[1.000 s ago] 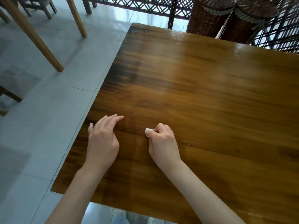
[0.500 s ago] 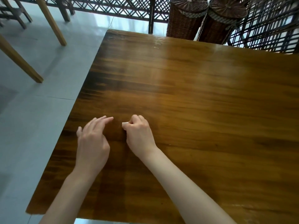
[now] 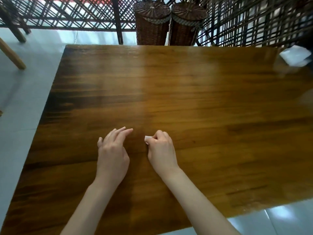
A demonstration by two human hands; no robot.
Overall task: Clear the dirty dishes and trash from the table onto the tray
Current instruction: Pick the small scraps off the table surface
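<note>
Pale tiled floor (image 3: 25, 92) w/ dark lattice screens (image 3: 81, 12) behind; two brown wicker baskets (image 3: 151, 22) w/ lids stand just past the far edge of the wooden worktop (image 3: 194, 102). Their bases are hidden by the worktop edge. Wooden furniture legs (image 3: 11, 55) at upper left are cut off by the frame, so can't tell what they belong to.

Worktop is glossy, brown, strong glare across the far half. Near-left corner runs out of frame at the bottom; right side is also cut off.

Left hand (image 3: 112, 155) is over the worktop near the near-left part, palm down, fingers (image 3: 124, 132) stretched forward and loosely spread, holding nothing. Can't tell if the fingertips touch the wood or are just above it.

Right hand (image 3: 161, 151) is just beside it, apart, fingers curled in tight round a small white scrap (image 3: 147, 138). Only one white corner pokes out on the thumb side; the rest is buried in the fist, so shape and material are hard to make out, maybe tissue or paper. Hand sits low over the worktop, contact unclear.

Far right corner: a white flat piece (image 3: 295, 55), blurred, prob. a napkin or paper, lying at the worktop edge, well apart from both hands. Its right side is partly covered by something dark at the frame edge, too blurred to identify.
</note>
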